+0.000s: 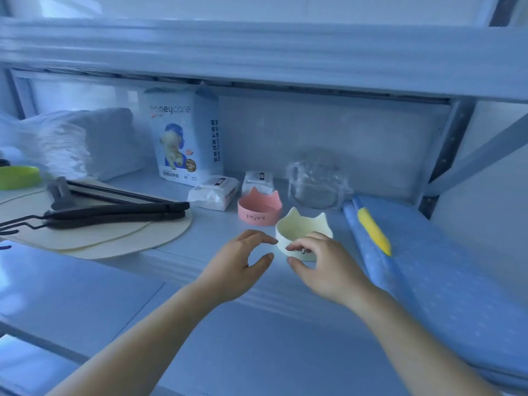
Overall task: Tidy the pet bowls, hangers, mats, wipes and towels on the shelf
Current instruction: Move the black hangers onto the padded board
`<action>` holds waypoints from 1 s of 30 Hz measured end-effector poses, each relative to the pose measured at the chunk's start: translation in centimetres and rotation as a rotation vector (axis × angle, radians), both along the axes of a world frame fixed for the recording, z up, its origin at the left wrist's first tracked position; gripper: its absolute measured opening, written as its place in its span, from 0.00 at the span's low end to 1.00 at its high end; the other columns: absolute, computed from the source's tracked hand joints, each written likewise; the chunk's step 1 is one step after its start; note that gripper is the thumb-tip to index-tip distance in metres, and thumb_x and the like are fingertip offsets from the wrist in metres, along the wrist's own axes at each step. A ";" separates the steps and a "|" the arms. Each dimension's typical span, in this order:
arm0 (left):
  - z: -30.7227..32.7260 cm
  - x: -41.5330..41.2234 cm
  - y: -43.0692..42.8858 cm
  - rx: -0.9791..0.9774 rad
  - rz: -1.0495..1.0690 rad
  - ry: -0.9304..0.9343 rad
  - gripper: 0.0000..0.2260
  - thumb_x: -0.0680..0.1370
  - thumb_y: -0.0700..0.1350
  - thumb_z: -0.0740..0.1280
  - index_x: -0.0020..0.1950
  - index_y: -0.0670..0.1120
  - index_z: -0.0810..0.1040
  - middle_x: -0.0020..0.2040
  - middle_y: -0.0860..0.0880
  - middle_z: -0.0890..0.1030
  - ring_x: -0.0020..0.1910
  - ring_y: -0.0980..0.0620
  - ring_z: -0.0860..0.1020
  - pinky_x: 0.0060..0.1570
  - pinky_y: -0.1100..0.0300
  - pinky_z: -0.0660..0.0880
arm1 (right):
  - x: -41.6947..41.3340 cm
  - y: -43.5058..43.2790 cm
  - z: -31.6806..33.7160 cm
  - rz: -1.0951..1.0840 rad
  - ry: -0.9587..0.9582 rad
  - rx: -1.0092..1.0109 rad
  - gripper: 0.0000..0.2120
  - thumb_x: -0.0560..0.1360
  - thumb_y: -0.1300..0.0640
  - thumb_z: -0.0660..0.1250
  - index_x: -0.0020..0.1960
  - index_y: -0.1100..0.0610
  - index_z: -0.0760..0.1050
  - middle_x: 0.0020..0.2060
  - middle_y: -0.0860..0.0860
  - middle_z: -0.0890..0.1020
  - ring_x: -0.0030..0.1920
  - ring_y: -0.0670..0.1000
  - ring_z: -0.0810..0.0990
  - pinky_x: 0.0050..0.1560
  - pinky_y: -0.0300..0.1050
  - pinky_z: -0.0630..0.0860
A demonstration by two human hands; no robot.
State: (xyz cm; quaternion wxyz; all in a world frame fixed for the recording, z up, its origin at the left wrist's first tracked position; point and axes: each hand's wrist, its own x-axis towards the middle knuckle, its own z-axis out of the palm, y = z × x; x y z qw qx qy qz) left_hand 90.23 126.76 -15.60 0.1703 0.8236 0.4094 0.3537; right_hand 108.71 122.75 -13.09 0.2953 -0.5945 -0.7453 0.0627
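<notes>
A cream cat-ear pet bowl point(297, 230) stands near the shelf's front, with a pink cat-ear bowl point(258, 208) just behind it to the left. My left hand point(243, 261) hovers at the cream bowl's left side, fingers loosely curved, fingertips at its rim. My right hand point(317, 262) covers the bowl's front right, fingers curved over it without a clear grip. Black hangers point(114, 211) lie on round cream mats point(120, 238) at the left. Two wipe packs point(214, 191) point(257, 180) lie behind the bowls. Folded white towels point(71, 141) sit at the back left.
A clear plastic bowl point(314, 181) stands at the back right. A blue dotted rolled mat point(428, 267) with a yellow strip point(374, 231) fills the right side. A pet pad package point(183, 138) stands upright at the back. A green bowl point(17, 175) is at far left.
</notes>
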 end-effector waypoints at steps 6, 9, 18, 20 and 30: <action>0.4 -14.0 2.6 -0.003 0.191 0.038 0.12 0.78 0.51 0.62 0.62 0.57 0.73 0.60 0.62 0.71 0.53 0.55 0.76 0.49 0.61 0.73 | -13.0 6.2 -0.3 0.199 -0.030 -0.023 0.11 0.76 0.48 0.63 0.57 0.47 0.76 0.55 0.40 0.75 0.56 0.41 0.72 0.55 0.39 0.69; 0.4 -20.9 3.5 0.026 0.271 0.061 0.11 0.78 0.50 0.62 0.61 0.56 0.74 0.59 0.61 0.72 0.54 0.53 0.76 0.52 0.59 0.74 | -19.6 8.9 -0.4 0.268 -0.046 -0.012 0.10 0.75 0.48 0.64 0.56 0.47 0.76 0.53 0.41 0.75 0.55 0.43 0.73 0.54 0.42 0.71; 3.2 -34.6 6.6 0.082 0.427 0.133 0.11 0.77 0.47 0.64 0.59 0.53 0.76 0.52 0.58 0.74 0.46 0.59 0.75 0.46 0.69 0.71 | -33.6 14.8 1.4 0.441 -0.060 -0.005 0.13 0.75 0.51 0.65 0.59 0.49 0.76 0.56 0.43 0.77 0.57 0.45 0.74 0.58 0.43 0.72; 3.6 -36.5 7.6 0.074 0.463 0.119 0.10 0.77 0.48 0.64 0.57 0.54 0.76 0.51 0.59 0.74 0.43 0.62 0.76 0.40 0.72 0.71 | -35.1 16.1 1.7 0.455 -0.066 -0.018 0.14 0.75 0.51 0.66 0.60 0.49 0.75 0.57 0.43 0.77 0.58 0.45 0.74 0.58 0.42 0.71; 4.8 -43.5 14.6 -0.059 0.463 0.043 0.11 0.80 0.48 0.60 0.58 0.53 0.79 0.55 0.57 0.79 0.57 0.58 0.74 0.57 0.63 0.67 | -38.6 23.9 0.2 0.500 -0.060 -0.064 0.15 0.74 0.48 0.68 0.60 0.47 0.76 0.60 0.39 0.76 0.61 0.40 0.72 0.58 0.32 0.64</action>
